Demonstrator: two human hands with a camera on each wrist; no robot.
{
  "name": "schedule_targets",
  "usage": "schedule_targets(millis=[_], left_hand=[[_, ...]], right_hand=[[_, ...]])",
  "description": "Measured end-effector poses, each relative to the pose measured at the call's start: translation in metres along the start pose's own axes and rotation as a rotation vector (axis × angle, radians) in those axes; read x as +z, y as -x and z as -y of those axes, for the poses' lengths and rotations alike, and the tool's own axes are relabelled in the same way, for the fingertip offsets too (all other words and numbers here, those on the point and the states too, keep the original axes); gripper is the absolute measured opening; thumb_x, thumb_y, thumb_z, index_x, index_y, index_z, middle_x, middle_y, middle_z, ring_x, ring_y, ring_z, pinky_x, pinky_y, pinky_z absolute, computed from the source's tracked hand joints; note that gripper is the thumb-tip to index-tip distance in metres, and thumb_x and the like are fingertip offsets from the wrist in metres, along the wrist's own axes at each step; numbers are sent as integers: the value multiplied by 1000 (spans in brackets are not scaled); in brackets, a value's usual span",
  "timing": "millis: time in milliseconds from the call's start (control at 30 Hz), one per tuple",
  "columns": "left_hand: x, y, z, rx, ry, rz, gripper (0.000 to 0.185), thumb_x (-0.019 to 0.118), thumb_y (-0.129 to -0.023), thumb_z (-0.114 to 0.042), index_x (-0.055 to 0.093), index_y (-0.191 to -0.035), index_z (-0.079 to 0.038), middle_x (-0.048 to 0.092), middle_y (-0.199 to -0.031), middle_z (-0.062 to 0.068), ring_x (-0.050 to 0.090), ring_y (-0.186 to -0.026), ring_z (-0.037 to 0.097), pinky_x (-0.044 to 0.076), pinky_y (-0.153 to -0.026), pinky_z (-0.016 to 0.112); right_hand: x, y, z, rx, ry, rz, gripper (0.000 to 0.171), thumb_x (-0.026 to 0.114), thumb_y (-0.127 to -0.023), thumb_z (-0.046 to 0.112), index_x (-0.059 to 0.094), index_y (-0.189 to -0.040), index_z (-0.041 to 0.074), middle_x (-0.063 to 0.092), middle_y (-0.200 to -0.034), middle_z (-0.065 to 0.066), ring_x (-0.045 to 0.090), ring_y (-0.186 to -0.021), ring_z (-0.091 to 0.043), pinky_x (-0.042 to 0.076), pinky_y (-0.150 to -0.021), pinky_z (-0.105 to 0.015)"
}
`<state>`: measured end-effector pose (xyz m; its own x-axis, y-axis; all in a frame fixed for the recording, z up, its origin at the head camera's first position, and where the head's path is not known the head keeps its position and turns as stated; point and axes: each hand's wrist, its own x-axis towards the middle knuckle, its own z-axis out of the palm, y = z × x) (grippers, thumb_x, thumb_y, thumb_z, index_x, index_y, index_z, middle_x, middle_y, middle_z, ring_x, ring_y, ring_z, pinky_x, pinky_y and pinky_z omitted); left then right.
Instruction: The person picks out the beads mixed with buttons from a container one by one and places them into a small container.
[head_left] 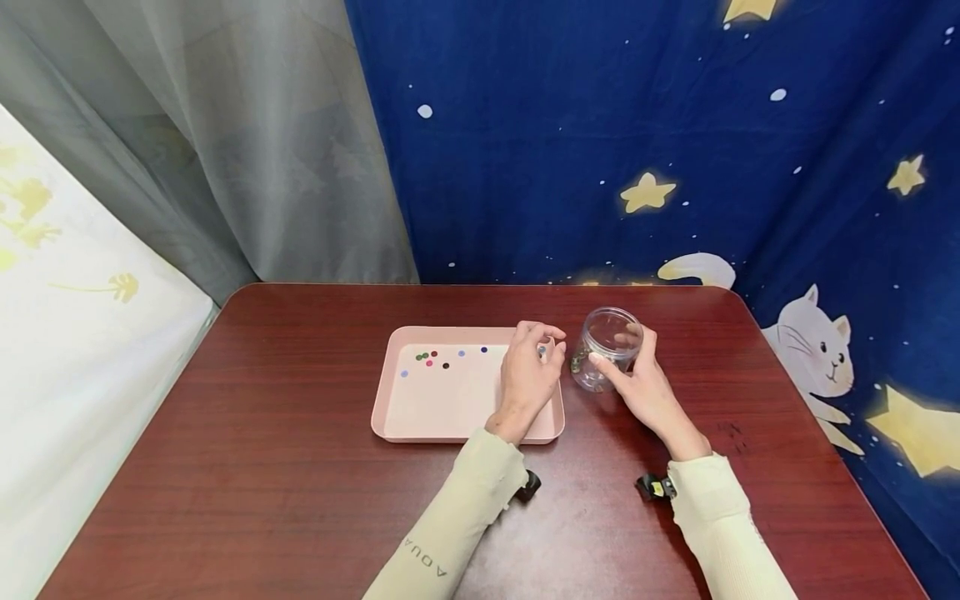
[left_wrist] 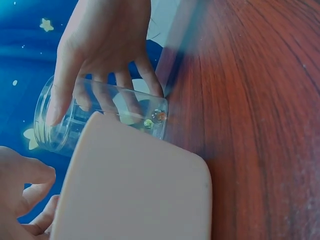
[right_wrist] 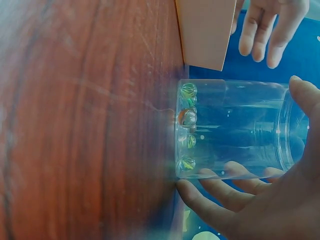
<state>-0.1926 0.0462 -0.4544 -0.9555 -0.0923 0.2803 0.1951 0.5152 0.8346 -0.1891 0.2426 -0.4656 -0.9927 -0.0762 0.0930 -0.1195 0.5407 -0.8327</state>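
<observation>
Head view: a person in pale long sleeves sits at a dark red wooden bench [head_left: 300, 500], with both hands near the middle of the frame. The right hand [head_left: 645, 387] curls its thumb and fingers round a clear plastic jar [head_left: 606, 348] standing upright on the bench just right of centre, its mouth open to the top. The grip looks meant to steady the light jar so it does not tip or slide.

Just left of the jar, the left hand [head_left: 528, 375] hovers over the right end of a shallow pink tray [head_left: 390, 408]. Its fingertips are drawn together in a pinch on what seems to be one small marble [head_left: 542, 353], though the piece is too small to make out clearly. The hand is held close to the jar's mouth, which keeps the way from tray to jar short.

Several small coloured marbles [head_left: 431, 358] lie loose in the upper left part of the tray; its raised rim likely keeps them from rolling off.

Right wrist view, turned sideways: a few glassy marbles [right_wrist: 187, 125] sit on the jar's bottom at centre frame, with the holding fingers [right_wrist: 220, 197] wrapped along the jar's lower side.

Left wrist view: the tray's underside fills the lower half, and the jar shows behind it at the left.

A dark blue cloth printed with stars and a white cat [head_left: 813, 342] hangs behind the bench.
</observation>
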Motion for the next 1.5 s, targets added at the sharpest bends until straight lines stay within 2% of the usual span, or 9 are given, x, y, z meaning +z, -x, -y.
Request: schedule_targets(millis=[133,367,533,700,967,1233,1500], left_hand=[[0,0,3,-31,-29,6,13,71,-96,-19,75,-108,-19,66,-118,2,69,-104,28,54,-86,40],[-1,-1,7,-30,-69,8,15,73,-94,-18,75,-109,-18,66,-119,1,69,-104,24,55,-87,41],[-2,-1,10,-55,-100,17,17,73,-93,-18,75,-111,-19,67,-122,-1,69,-110,23,56,-89,42],[-3,-1,15,-80,-119,29,22,74,-93,-19,74,-115,-19,68,-127,-1,68,-118,23,56,-94,44],[-5,-1,18,-98,-155,62,29,73,-95,-21,74,-123,-14,67,-132,3,67,-123,25,55,-100,44],[-4,-1,21,-69,-217,113,37,73,-92,-17,71,-128,-10,65,-138,6,65,-127,26,53,-105,42],[-5,-2,23,-48,-274,133,38,73,-92,-17,70,-129,-10,65,-139,5,60,-133,22,51,-107,43]], right_hand=[[0,0,0,3,-3,2,84,69,-100,37,13,-156,11,43,-152,-25,46,-140,-40,42,-107,-57],[0,-1,0,2,-10,4,84,70,-100,37,14,-155,9,42,-152,-24,46,-141,-40,41,-109,-58],[0,-1,0,-4,-11,1,83,70,-100,36,14,-155,8,43,-152,-24,46,-141,-39,40,-110,-58],[1,0,0,-4,-10,-6,83,71,-99,36,16,-154,7,44,-150,-24,47,-139,-39,42,-107,-55],[0,0,1,9,-15,0,83,70,-100,38,15,-154,9,44,-151,-23,46,-140,-38,39,-110,-56],[-1,0,0,6,-18,1,82,70,-100,37,15,-154,8,43,-152,-24,45,-142,-39,38,-114,-59],[-1,0,0,3,-8,-2,83,69,-100,39,14,-154,9,43,-152,-24,45,-142,-40,37,-114,-61]])
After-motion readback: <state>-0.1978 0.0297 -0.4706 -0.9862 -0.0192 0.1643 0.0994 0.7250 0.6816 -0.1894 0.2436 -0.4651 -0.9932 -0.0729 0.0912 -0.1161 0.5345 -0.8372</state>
